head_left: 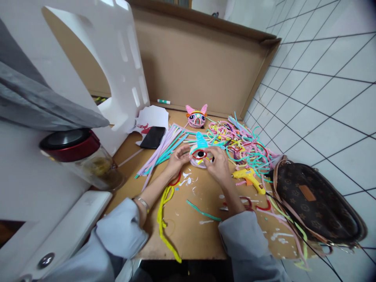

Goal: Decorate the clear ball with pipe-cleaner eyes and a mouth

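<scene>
A round craft head made of pipe cleaners, with a blue horn-like ear and a black eye ringed in red, is held at the middle of the table. My left hand grips its left side with the fingers curled against it. On the other side, my right hand has its thumb and fingers pressed to the head near the eye. Behind it stands a similar pink-eared head, which neither hand touches. Yellow pipe cleaners lie below my left hand.
A yellow glue gun, tangled pipe cleaners and a brown bag are on the right. Straight pipe cleaners, a black phone and a red-lidded jar are left. A cardboard wall rises behind.
</scene>
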Available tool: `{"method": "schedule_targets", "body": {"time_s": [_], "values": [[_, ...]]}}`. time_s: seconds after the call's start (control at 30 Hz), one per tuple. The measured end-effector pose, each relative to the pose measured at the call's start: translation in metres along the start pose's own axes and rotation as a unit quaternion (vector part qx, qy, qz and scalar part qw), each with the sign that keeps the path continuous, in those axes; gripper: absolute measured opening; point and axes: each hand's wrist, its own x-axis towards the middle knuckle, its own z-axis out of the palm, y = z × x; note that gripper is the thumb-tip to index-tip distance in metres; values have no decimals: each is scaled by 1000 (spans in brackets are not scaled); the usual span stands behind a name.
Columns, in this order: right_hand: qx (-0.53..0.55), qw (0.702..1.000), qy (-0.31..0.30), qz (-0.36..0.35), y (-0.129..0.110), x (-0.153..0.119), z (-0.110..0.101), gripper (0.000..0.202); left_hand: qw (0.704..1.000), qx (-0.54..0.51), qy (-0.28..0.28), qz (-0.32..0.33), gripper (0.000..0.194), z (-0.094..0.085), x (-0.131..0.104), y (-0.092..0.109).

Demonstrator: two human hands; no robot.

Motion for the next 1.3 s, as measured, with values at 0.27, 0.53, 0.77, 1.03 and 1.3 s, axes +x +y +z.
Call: {"method": "schedule_targets", "body": {"time_s": [0.27,0.53,0.77,1.03,1.3], "values": [[-2,1000,4,-5,-3,-1,0,21,997,-47,-12,-54,65,2,-2,5],[11,1000,0,-2,-4,-2,1,22,998,-33,-2,-46,50,-2,-6,7],[15,1000,3,-13,0,-2,3,24,998,-34,-2,-48,46,-2,-7,4],[21,1000,6,-4,2,-2,4,24,998,17,63,1,42,7,-7,12],[25,1000,4,-5,2,-2,3,23,993,88,52,55,31,8,-10,13]]}}
